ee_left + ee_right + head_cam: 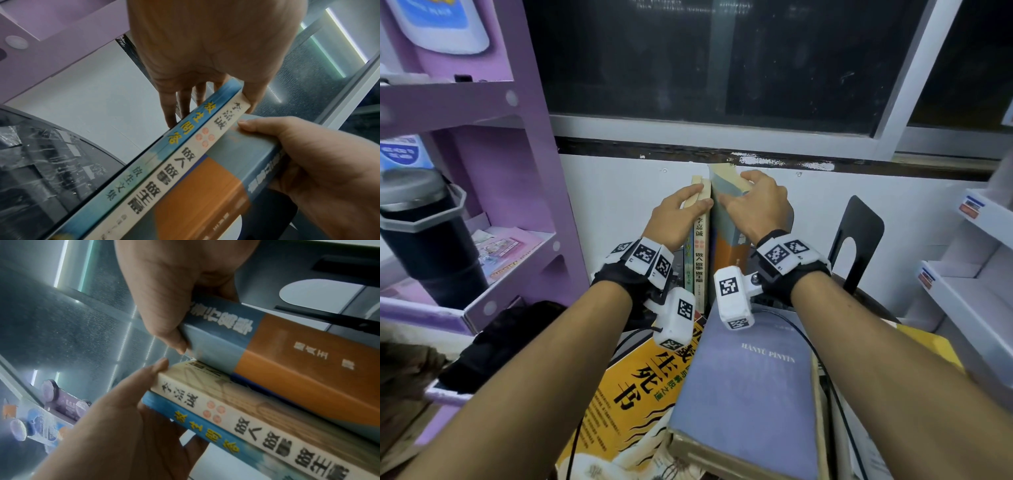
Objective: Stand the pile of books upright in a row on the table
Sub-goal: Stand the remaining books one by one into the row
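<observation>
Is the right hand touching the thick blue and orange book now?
Touching. The right wrist view shows the right hand with its thumb pressed on the cover of the thick blue and orange book and its palm against the spine; the head view agrees.

Three paperback books stand upright, spines facing out: a thin blue book (180,134), a cream-spined book (701,250) touching it, and a thick blue-and-orange book (726,219) tilted beside it. A lavender book (750,387) and a yellow book (633,387) lie flat in front.
</observation>
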Action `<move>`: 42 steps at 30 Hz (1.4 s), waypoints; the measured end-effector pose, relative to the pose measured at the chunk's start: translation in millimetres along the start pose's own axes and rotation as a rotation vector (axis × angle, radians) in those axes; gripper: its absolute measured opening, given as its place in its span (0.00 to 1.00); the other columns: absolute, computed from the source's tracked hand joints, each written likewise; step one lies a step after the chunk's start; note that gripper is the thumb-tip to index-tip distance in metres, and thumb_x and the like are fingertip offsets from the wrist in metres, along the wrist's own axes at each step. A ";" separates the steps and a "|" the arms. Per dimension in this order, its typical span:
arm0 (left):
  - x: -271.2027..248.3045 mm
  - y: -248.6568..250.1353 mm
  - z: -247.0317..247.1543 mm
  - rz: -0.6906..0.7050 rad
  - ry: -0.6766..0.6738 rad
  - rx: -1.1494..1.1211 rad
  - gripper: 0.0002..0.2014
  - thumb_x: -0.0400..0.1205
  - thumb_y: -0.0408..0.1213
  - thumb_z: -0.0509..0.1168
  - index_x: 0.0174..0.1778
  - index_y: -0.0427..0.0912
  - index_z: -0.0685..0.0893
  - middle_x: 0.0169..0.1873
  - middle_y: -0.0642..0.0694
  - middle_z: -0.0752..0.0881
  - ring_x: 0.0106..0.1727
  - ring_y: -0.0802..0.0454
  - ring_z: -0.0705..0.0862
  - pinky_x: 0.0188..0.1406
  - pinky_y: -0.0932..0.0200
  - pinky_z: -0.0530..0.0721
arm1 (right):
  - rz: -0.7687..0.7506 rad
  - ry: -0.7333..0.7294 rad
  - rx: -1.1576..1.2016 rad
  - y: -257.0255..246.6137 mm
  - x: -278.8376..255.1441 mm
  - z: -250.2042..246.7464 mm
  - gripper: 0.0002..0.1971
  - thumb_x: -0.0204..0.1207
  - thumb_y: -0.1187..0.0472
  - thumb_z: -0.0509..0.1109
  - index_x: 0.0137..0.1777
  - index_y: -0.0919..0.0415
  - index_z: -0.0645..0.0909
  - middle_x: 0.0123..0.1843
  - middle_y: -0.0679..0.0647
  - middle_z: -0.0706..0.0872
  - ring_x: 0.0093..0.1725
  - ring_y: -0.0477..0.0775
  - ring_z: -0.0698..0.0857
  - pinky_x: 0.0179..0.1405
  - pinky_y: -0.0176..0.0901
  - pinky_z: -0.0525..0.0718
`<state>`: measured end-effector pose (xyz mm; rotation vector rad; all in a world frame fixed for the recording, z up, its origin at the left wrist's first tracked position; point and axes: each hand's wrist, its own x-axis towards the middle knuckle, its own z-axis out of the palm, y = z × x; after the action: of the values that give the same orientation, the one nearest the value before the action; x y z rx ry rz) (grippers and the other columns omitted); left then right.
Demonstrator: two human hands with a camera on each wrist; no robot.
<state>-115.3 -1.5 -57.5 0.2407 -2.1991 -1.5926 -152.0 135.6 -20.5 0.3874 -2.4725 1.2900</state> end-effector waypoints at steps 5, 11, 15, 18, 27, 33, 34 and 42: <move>-1.2 -3.0 -1.0 0.009 -0.001 0.006 0.26 0.76 0.56 0.67 0.72 0.60 0.78 0.73 0.50 0.78 0.71 0.47 0.78 0.70 0.46 0.78 | -0.029 -0.067 -0.043 2.5 -0.7 -0.5 0.29 0.75 0.46 0.73 0.76 0.51 0.74 0.64 0.54 0.86 0.64 0.56 0.82 0.48 0.36 0.72; -3.3 -0.7 -6.9 -0.037 -0.038 -0.027 0.33 0.66 0.64 0.67 0.70 0.64 0.78 0.69 0.49 0.82 0.65 0.47 0.83 0.65 0.43 0.82 | -0.076 -0.265 -0.094 2.9 2.3 -11.9 0.34 0.75 0.49 0.73 0.80 0.54 0.66 0.62 0.54 0.82 0.47 0.47 0.76 0.25 0.19 0.69; 0.3 0.7 -10.0 -0.067 -0.062 -0.029 0.24 0.81 0.52 0.65 0.75 0.60 0.74 0.67 0.47 0.82 0.58 0.48 0.85 0.52 0.49 0.87 | -0.053 -0.419 -0.053 5.2 -1.0 -10.9 0.48 0.67 0.53 0.81 0.83 0.51 0.58 0.60 0.53 0.83 0.48 0.52 0.86 0.26 0.36 0.88; 0.3 3.0 -10.9 -0.103 -0.090 -0.068 0.23 0.83 0.49 0.64 0.76 0.59 0.72 0.66 0.46 0.82 0.57 0.48 0.85 0.44 0.52 0.86 | -0.049 -0.475 -0.041 9.4 -7.5 -7.3 0.56 0.65 0.57 0.84 0.85 0.47 0.49 0.61 0.56 0.82 0.53 0.58 0.87 0.29 0.48 0.91; 0.7 3.2 -8.4 -0.110 -0.106 -0.089 0.22 0.86 0.48 0.59 0.77 0.60 0.70 0.67 0.46 0.81 0.55 0.52 0.83 0.39 0.55 0.85 | -0.089 -0.439 0.028 14.8 -9.5 0.8 0.56 0.65 0.59 0.84 0.85 0.50 0.49 0.56 0.54 0.83 0.50 0.54 0.86 0.28 0.45 0.90; -0.4 3.8 -9.0 -0.116 -0.143 -0.091 0.20 0.88 0.46 0.54 0.78 0.58 0.69 0.66 0.47 0.82 0.57 0.50 0.83 0.37 0.54 0.83 | -0.137 -0.406 0.004 16.3 -8.9 3.7 0.54 0.66 0.58 0.84 0.84 0.53 0.51 0.53 0.51 0.80 0.49 0.50 0.82 0.32 0.33 0.81; -0.6 4.1 -9.3 -0.117 -0.147 -0.091 0.20 0.88 0.45 0.54 0.78 0.58 0.69 0.66 0.46 0.82 0.58 0.49 0.83 0.38 0.53 0.83 | -0.142 -0.404 -0.002 15.8 -9.1 4.4 0.53 0.66 0.57 0.84 0.84 0.53 0.52 0.54 0.52 0.81 0.50 0.50 0.82 0.35 0.35 0.82; -7.9 8.9 -13.3 -0.104 -0.151 -0.025 0.21 0.87 0.43 0.54 0.78 0.57 0.68 0.68 0.46 0.80 0.65 0.45 0.81 0.55 0.43 0.85 | -0.149 -0.362 -0.002 13.5 -12.7 11.5 0.53 0.64 0.57 0.85 0.83 0.52 0.55 0.63 0.59 0.84 0.59 0.58 0.85 0.54 0.53 0.88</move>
<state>-101.6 -7.1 -47.4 0.2376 -2.3117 -1.7451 -147.4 134.7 -41.8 0.8553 -2.6693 1.2467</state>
